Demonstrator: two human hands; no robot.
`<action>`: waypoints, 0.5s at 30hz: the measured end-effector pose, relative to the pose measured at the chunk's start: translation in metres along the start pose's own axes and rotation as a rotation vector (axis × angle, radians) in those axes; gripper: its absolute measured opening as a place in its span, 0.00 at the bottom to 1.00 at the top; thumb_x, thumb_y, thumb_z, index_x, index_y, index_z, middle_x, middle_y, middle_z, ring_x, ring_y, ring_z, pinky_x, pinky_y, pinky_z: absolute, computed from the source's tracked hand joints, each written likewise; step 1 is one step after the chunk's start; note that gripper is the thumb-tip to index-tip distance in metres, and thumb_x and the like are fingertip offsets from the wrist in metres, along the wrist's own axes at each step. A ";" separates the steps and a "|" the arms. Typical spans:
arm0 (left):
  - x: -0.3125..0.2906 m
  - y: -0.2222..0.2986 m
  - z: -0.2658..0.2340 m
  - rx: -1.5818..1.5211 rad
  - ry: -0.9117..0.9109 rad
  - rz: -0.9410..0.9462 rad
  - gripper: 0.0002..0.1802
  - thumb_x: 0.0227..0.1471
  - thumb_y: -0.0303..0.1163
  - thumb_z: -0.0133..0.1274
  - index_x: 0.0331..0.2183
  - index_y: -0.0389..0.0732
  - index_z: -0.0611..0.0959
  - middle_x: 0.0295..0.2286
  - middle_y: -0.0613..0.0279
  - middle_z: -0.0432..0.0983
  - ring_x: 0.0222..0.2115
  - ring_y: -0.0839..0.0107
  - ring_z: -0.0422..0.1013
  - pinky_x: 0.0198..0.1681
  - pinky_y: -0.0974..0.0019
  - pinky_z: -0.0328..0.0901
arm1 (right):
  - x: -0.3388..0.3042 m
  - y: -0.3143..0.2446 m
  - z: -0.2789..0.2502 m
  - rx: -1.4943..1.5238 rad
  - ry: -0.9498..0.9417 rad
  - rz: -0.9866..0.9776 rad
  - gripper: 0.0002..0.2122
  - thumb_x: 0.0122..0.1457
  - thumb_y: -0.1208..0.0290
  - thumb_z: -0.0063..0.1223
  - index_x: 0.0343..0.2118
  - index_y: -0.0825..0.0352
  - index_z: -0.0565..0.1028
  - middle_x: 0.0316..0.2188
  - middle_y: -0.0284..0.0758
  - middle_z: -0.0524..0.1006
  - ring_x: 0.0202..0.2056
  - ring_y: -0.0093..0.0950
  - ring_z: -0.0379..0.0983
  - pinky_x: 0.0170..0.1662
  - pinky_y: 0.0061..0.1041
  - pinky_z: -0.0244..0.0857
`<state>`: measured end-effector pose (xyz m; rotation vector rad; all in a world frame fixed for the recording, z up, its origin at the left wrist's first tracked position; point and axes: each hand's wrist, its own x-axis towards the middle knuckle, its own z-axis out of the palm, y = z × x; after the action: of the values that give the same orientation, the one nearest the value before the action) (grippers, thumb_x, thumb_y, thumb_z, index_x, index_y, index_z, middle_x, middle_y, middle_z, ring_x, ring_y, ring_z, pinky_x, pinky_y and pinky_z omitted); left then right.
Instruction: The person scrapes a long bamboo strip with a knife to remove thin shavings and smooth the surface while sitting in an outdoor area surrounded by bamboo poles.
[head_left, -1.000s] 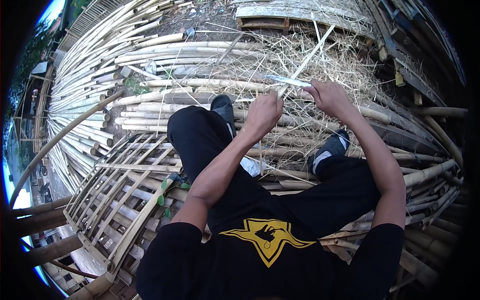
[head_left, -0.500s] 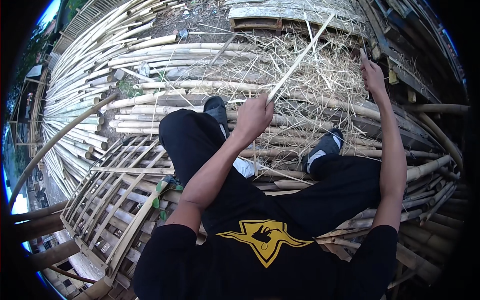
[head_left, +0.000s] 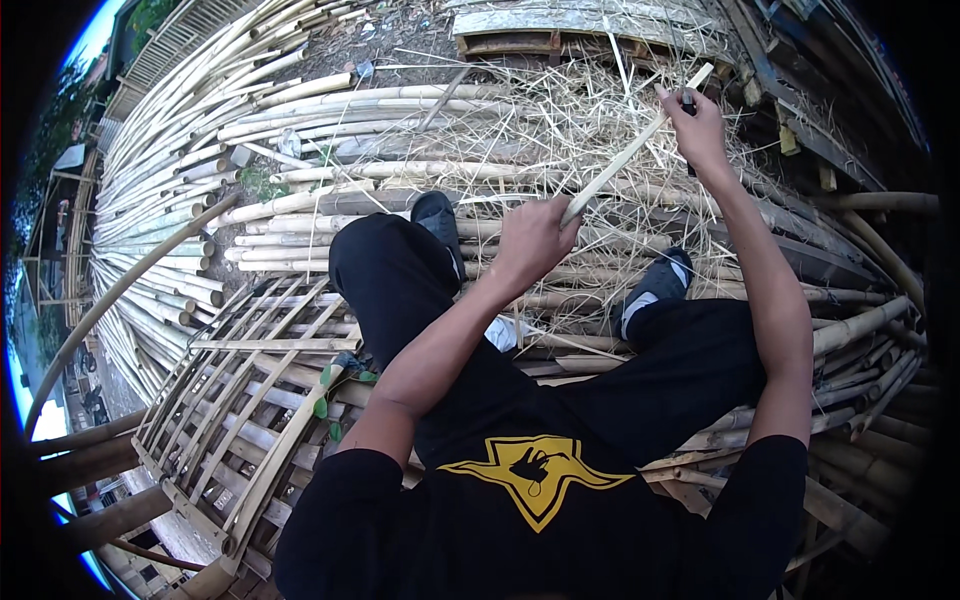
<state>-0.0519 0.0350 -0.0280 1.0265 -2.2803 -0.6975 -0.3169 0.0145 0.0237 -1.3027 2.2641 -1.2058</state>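
Observation:
My left hand [head_left: 533,236] is closed round the near end of a pale split bamboo strip [head_left: 615,172], which slants up and away to the right. Toward the strip's far end is my right hand [head_left: 697,130], wrapped round what looks like a dark-handled knife [head_left: 688,102]. Its blade can't be made out. The right thumb and fingers are close against the strip; whether they touch it I cannot tell. Beneath both hands lies a tangle of thin bamboo shavings [head_left: 560,120].
Long bamboo poles [head_left: 360,110] lie under and beyond my feet, with more stacked at the left. A woven bamboo lattice [head_left: 250,400] is beside my left leg. A wooden pallet [head_left: 590,22] stands at the far side, and timber [head_left: 830,150] is piled at the right.
My right hand has come left and in to the strip's far part from well off to its right. My left hand has shifted slightly right and nearer, and the strip with it.

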 end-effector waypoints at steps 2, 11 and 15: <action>0.000 -0.001 -0.001 -0.018 0.001 -0.003 0.18 0.51 0.41 0.53 0.18 0.37 0.74 0.11 0.50 0.67 0.16 0.50 0.68 0.20 0.52 0.61 | -0.003 -0.002 0.001 0.029 0.021 -0.040 0.17 0.54 0.55 0.56 0.24 0.67 0.73 0.12 0.28 0.67 0.17 0.18 0.60 0.23 0.23 0.54; 0.006 -0.003 -0.007 -0.060 -0.039 -0.016 0.18 0.49 0.42 0.54 0.20 0.36 0.76 0.12 0.48 0.68 0.16 0.50 0.68 0.21 0.53 0.61 | -0.005 -0.004 0.001 0.147 -0.038 -0.094 0.11 0.55 0.63 0.56 0.32 0.66 0.71 0.18 0.29 0.75 0.21 0.16 0.69 0.24 0.19 0.56; 0.010 -0.004 -0.011 -0.108 -0.101 -0.042 0.21 0.51 0.47 0.54 0.25 0.36 0.77 0.13 0.52 0.70 0.13 0.59 0.68 0.17 0.59 0.58 | -0.008 -0.006 0.000 0.272 -0.084 0.002 0.11 0.55 0.64 0.57 0.32 0.66 0.71 0.18 0.29 0.74 0.18 0.13 0.65 0.22 0.16 0.53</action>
<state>-0.0486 0.0222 -0.0196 1.0119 -2.2841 -0.8995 -0.3089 0.0192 0.0268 -1.2220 1.9620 -1.3742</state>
